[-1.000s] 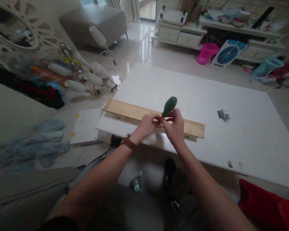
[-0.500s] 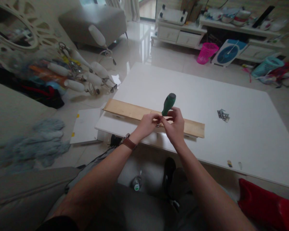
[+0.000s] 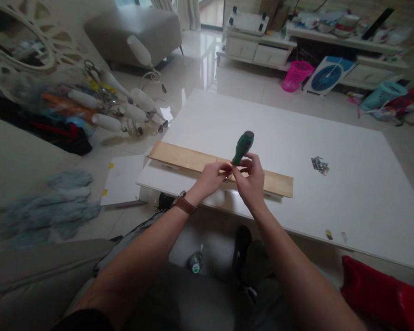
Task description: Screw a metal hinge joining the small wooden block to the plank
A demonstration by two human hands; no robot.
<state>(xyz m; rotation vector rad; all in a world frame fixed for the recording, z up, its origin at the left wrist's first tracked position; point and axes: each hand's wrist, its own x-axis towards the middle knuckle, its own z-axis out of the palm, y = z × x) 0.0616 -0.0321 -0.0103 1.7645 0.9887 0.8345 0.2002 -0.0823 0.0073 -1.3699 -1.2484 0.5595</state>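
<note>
A green-handled screwdriver (image 3: 243,148) stands tilted, its dark butt end up and leaning away to the right. My right hand (image 3: 251,180) is closed around its lower end, thumb and fingertips pinched together there. Beside it, my left hand (image 3: 213,177) is also pinched closed near the screwdriver's tip; what its fingertips hold is hidden. A small shiny metal piece (image 3: 227,179) shows just under the fingers. Both hands are over a long, narrow wooden board (image 3: 182,156), which lies along the near side of a white tabletop panel (image 3: 279,126).
Several metal brackets (image 3: 320,165) lie in a pile at the right on the panel. Two small items, one a yellow-and-black piece (image 3: 329,234), are near its front edge. A red object (image 3: 382,289) is at lower right. On the floor below stands a clear bottle (image 3: 196,263).
The screwdriver's handle has shifted slightly up and to the right. Both hands stay almost in place at the board.
</note>
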